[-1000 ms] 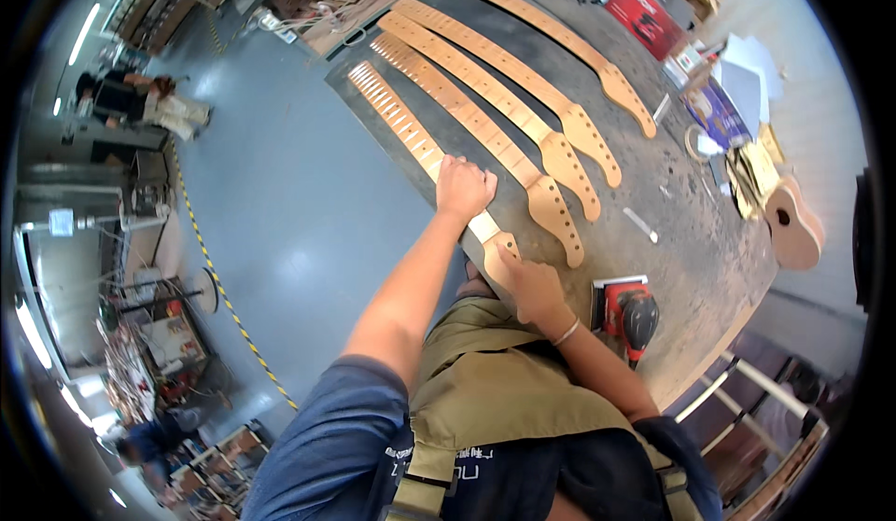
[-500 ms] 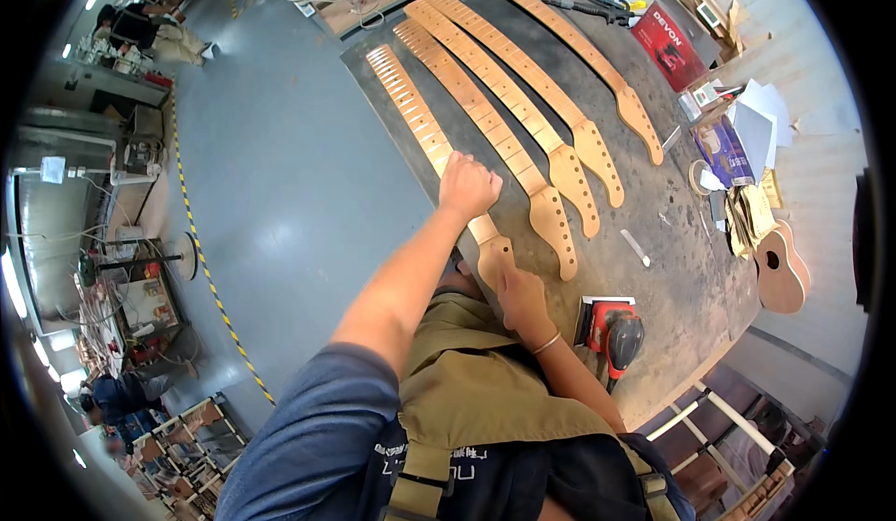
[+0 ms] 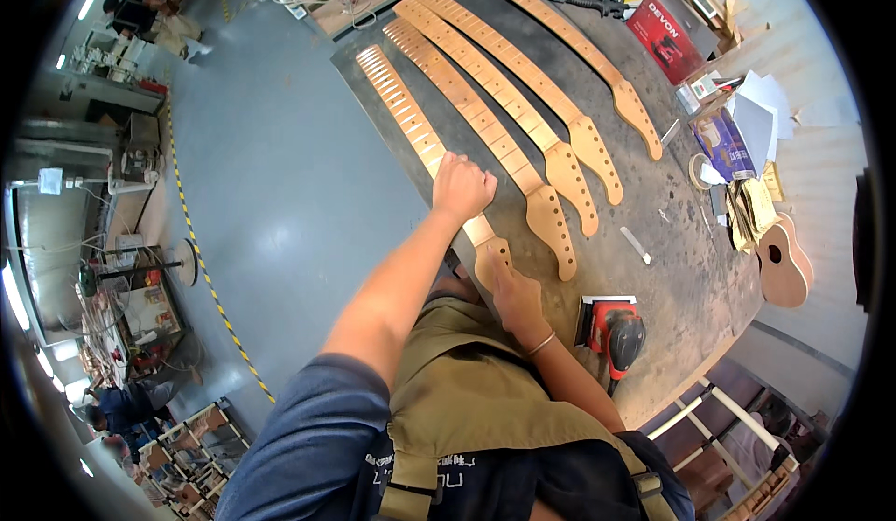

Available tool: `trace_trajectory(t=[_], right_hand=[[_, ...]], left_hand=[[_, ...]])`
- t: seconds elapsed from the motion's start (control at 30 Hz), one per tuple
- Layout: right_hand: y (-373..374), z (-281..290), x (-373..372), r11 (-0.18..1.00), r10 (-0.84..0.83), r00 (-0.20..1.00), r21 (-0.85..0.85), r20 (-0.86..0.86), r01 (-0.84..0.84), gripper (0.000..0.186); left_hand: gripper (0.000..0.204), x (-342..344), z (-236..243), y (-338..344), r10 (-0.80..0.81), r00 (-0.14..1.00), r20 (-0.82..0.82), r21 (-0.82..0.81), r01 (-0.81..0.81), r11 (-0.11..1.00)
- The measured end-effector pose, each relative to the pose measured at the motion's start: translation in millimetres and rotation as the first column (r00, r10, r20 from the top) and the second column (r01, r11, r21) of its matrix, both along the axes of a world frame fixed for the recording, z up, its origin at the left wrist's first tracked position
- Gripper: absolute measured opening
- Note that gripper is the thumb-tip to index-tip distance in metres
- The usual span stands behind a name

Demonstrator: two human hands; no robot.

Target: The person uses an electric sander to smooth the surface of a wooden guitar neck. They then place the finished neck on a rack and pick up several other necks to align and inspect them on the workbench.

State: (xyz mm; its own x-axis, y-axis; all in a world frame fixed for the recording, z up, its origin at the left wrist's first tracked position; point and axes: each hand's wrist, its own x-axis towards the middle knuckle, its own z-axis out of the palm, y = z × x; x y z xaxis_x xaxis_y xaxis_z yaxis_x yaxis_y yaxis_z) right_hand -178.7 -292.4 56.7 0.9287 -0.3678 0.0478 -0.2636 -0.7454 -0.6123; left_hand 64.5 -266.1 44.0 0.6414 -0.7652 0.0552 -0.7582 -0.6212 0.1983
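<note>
A pale wooden guitar neck (image 3: 405, 111) lies along the left edge of the dark workbench, its frets shining in the light. My left hand (image 3: 464, 188) is closed over the middle of its fretboard; whether anything else is under the fingers is hidden. Nearer to me, my right hand (image 3: 519, 297) grips the headstock (image 3: 490, 258), fingers bent against it. Beside it on the right lies a second guitar neck (image 3: 485, 125) with holes along its headstock. A third guitar neck (image 3: 509, 94) and several more fan out farther right, untouched.
A red and black power sander (image 3: 616, 330) rests on the workbench (image 3: 681, 269) right of my right hand. A small pale strip (image 3: 636, 245) lies beyond it. Boxes and papers line the wall, near a guitar body (image 3: 784, 262). A distant person (image 3: 154, 27) stands far left.
The view has shifted slightly, and the hands and guitar neck appear a little farther left. Both hands keep their hold. The distant person at upper left has changed posture.
</note>
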Motion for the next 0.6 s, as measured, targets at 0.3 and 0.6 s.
trace_trajectory(t=[0.3, 0.6], right_hand=[[2, 0, 5, 0.992, -0.066, 0.996, 0.111, 0.06, 0.059, 0.035], [18, -20, 13, 0.417, -0.389, 0.914, 0.863, -0.113, 0.284, 0.02]], left_hand=[[0.046, -1, -1, 0, -0.006, 0.999, 0.053, -0.058, 0.009, 0.998], [0.044, -1, 11, -4, 0.011, 1.0, -0.019, 0.061, -0.01, 0.998]])
